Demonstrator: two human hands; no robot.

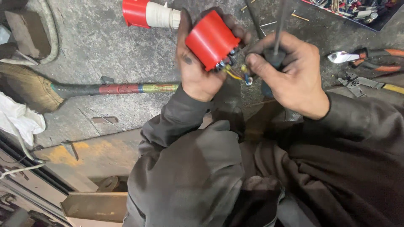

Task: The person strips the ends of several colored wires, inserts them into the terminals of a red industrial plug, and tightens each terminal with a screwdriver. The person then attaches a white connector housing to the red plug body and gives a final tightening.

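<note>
So, we were mid-wiring on the red plug insert (211, 40), held up over the concrete floor (97, 42).

Our left hand (198, 67) was wrapped around the red insert, terminal end turned toward our right. Our right hand (290, 73) was closed round the dark handle of a screwdriver (275, 50), its thumb pressed near the wires (235, 73). Yellow and blue wire ends were poking out at the terminals, and they looked only partly seated as far as we could tell, so tightening seemed unfinished. The red and white plug housing (149, 13) lay apart on the floor near its top edge, not yet fitted back on. Orange-handled pliers (370, 54) and a wire stripper (362, 82) sat by the right edge, a broom (84, 89) toward the left.
</note>
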